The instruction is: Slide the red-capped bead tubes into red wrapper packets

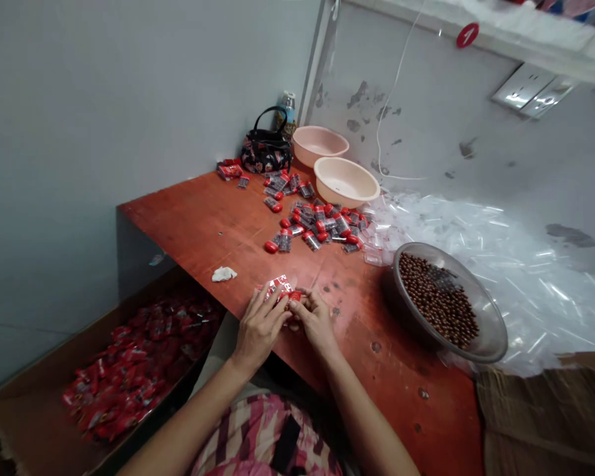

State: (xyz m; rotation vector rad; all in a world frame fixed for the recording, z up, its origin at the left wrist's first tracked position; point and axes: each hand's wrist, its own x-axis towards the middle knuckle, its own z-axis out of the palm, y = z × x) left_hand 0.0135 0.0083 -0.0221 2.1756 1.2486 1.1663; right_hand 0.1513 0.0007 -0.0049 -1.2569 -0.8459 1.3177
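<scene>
At the table's near edge, both my hands meet over a small red printed packet (280,285) with pale lettering. My left hand (258,329) lies over the packet's left side, its fingers closed against it. From the right, my right hand (315,320) pinches the packet's red end between thumb and fingers. My fingers cover much of it, so its contents cannot be made out. Beyond my hands lies a heap of small clear containers with red caps (322,225), dark inside. A crumpled white tissue (224,274) rests left of my left hand.
A grey bowl (498,330) of brown beads stands at right, beside a pile of clear plastic pieces (535,277). Two basins, one pink (320,137) and one cream (347,192), sit behind, near a black handbag (265,152). Below left, a cardboard box (20,423) holds red packets.
</scene>
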